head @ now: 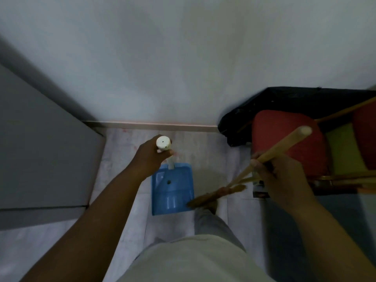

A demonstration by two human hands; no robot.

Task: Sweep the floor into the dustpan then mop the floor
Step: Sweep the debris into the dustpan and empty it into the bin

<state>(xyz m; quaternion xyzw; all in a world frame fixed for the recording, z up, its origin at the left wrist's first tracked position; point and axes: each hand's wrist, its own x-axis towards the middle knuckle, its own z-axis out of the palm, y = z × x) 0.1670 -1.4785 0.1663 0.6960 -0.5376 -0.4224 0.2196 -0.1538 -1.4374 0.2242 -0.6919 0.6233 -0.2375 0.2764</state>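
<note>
A blue dustpan point(172, 190) rests on the pale tiled floor point(126, 151) just below the wall's skirting. Its white upright handle point(163, 143) rises toward me, and my left hand point(151, 157) grips the top of it. My right hand point(278, 176) holds a wooden broom stick point(284, 144) that slants down to the left. The brown broom head point(215, 196) lies against the dustpan's right front corner, above my foot.
A grey cabinet side point(44, 151) stands at the left. At the right are a black bag point(284, 102), a red and green seat point(284, 139) and another wooden stick point(350, 109) leaning against them. A white wall point(183, 58) closes the space ahead.
</note>
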